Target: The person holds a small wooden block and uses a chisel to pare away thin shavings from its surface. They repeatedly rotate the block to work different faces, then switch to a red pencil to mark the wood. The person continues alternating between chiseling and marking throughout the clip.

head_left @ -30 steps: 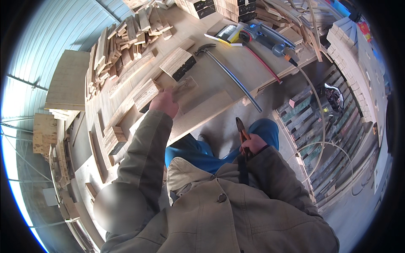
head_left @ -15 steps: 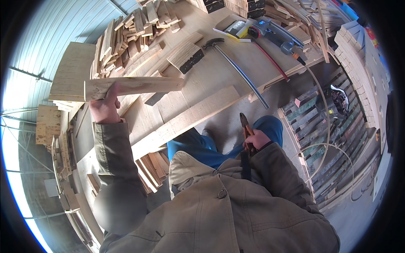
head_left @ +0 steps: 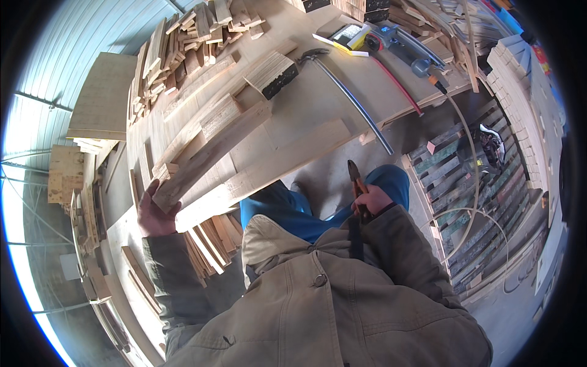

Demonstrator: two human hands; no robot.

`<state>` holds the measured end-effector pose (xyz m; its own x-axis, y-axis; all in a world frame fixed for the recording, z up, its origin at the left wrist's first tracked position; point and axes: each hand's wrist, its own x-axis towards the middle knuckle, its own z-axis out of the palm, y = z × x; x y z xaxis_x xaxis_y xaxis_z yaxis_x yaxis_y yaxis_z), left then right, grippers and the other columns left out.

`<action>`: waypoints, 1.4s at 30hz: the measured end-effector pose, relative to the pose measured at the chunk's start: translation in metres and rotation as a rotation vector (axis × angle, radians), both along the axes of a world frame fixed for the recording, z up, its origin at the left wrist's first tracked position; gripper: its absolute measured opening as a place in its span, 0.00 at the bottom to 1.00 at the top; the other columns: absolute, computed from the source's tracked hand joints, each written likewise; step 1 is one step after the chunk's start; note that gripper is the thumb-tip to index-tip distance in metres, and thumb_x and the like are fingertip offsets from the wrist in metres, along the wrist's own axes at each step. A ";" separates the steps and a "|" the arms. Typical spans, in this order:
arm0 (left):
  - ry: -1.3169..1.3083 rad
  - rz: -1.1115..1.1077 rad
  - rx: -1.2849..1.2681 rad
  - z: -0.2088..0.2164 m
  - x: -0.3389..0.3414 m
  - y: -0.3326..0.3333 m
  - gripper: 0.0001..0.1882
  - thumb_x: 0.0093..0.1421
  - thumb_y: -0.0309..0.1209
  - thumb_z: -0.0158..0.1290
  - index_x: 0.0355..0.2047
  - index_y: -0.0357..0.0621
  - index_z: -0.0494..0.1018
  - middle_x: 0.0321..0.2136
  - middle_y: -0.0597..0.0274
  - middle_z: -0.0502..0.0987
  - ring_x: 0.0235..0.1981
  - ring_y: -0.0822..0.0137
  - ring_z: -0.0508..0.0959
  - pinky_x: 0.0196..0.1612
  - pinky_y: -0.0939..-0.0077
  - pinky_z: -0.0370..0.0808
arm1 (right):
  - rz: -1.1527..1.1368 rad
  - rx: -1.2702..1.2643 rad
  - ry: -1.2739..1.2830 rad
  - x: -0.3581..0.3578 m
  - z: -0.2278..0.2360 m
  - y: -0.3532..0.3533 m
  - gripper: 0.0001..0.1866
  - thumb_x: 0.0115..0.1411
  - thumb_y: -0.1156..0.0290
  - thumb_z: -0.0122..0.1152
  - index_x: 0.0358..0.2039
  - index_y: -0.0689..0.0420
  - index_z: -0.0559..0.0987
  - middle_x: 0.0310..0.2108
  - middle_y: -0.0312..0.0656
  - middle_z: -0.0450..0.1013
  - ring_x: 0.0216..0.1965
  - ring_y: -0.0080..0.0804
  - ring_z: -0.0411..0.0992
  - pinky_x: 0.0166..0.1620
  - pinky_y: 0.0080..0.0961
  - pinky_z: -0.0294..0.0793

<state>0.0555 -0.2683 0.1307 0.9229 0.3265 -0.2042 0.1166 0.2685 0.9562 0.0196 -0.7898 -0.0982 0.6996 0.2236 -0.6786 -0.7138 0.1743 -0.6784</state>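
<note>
My left hand [head_left: 158,214] is at the near left end of a long wooden board [head_left: 214,153] on the workbench [head_left: 287,113]. Its fingers and thumb are spread around that end; whether they touch the wood I cannot tell. Beside the board lie shorter wood blocks [head_left: 221,115], and a small block [head_left: 166,172] sits by my fingertips. My right hand [head_left: 372,200], low in front of my body, is closed round the orange handles of a pair of pliers [head_left: 353,173], dark jaws pointing away from me.
A claw hammer [head_left: 348,95] lies across the bench beside a red bar [head_left: 397,85] and an air nailer [head_left: 413,54] with its hose [head_left: 468,134]. Wood strips [head_left: 177,52] are heaped at the far left. A slatted pallet [head_left: 452,183] stands on the right.
The board my left hand held raised has come down onto the bench, angled across it. That hand moved nearer to me and its fingers opened. My right hand keeps the pliers in place.
</note>
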 end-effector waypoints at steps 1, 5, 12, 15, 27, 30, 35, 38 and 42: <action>0.087 -0.012 -0.022 -0.002 -0.007 0.001 0.25 0.67 0.46 0.55 0.57 0.45 0.75 0.51 0.57 0.81 0.46 0.61 0.83 0.36 0.66 0.86 | 0.009 -0.013 -0.018 0.000 -0.001 0.000 0.12 0.57 0.77 0.56 0.42 0.64 0.74 0.30 0.49 0.78 0.27 0.35 0.76 0.27 0.27 0.73; 0.232 -0.118 0.031 -0.025 -0.036 -0.020 0.27 0.62 0.41 0.59 0.58 0.39 0.73 0.47 0.53 0.81 0.43 0.56 0.84 0.34 0.62 0.87 | 0.024 -0.032 -0.018 0.000 -0.001 0.001 0.10 0.57 0.77 0.56 0.41 0.64 0.74 0.30 0.50 0.78 0.25 0.34 0.76 0.26 0.27 0.73; 0.497 -0.438 -0.093 -0.065 -0.043 -0.072 0.24 0.52 0.20 0.61 0.51 0.32 0.70 0.41 0.44 0.80 0.39 0.51 0.86 0.39 0.54 0.87 | 0.053 -0.073 -0.040 -0.002 0.001 0.000 0.09 0.58 0.77 0.56 0.39 0.64 0.74 0.29 0.49 0.78 0.23 0.32 0.75 0.26 0.26 0.72; 0.512 -0.557 -0.096 -0.078 -0.042 -0.085 0.28 0.51 0.18 0.60 0.54 0.30 0.69 0.41 0.43 0.80 0.41 0.49 0.85 0.45 0.54 0.87 | 0.066 -0.085 -0.043 -0.003 0.002 -0.001 0.10 0.58 0.77 0.56 0.41 0.64 0.74 0.29 0.48 0.78 0.24 0.32 0.76 0.27 0.27 0.72; 0.460 -0.662 0.351 -0.124 -0.053 -0.113 0.21 0.56 0.23 0.58 0.51 0.36 0.70 0.35 0.55 0.78 0.30 0.64 0.81 0.36 0.67 0.81 | 0.101 0.107 -0.095 -0.030 0.092 0.005 0.36 0.60 0.77 0.50 0.71 0.56 0.61 0.37 0.44 0.76 0.31 0.33 0.79 0.26 0.23 0.75; 0.402 -0.744 0.566 -0.122 -0.059 -0.122 0.20 0.57 0.27 0.58 0.50 0.36 0.70 0.34 0.55 0.78 0.30 0.65 0.81 0.35 0.69 0.80 | 0.060 0.159 -0.110 -0.027 0.103 0.017 0.39 0.58 0.79 0.50 0.73 0.55 0.59 0.38 0.44 0.76 0.31 0.31 0.78 0.26 0.22 0.74; 0.322 -0.804 0.738 -0.121 -0.065 -0.139 0.19 0.58 0.28 0.56 0.50 0.37 0.70 0.34 0.53 0.80 0.34 0.62 0.82 0.39 0.65 0.78 | -0.074 0.083 -0.243 -0.010 0.103 0.032 0.44 0.51 0.84 0.50 0.72 0.55 0.60 0.36 0.44 0.75 0.31 0.31 0.76 0.26 0.22 0.73; 0.216 -0.833 0.808 -0.125 -0.068 -0.148 0.20 0.59 0.28 0.58 0.51 0.35 0.70 0.35 0.51 0.78 0.36 0.57 0.80 0.41 0.62 0.76 | -0.147 0.096 -0.241 0.000 0.104 0.041 0.41 0.48 0.85 0.50 0.67 0.60 0.63 0.36 0.45 0.74 0.31 0.32 0.76 0.25 0.24 0.74; 0.211 -0.818 0.896 -0.127 -0.073 -0.152 0.21 0.59 0.29 0.60 0.51 0.36 0.70 0.34 0.52 0.76 0.37 0.55 0.78 0.42 0.61 0.75 | -0.165 0.072 -0.233 0.006 0.102 0.054 0.34 0.51 0.85 0.53 0.62 0.59 0.65 0.37 0.43 0.74 0.32 0.34 0.77 0.26 0.27 0.76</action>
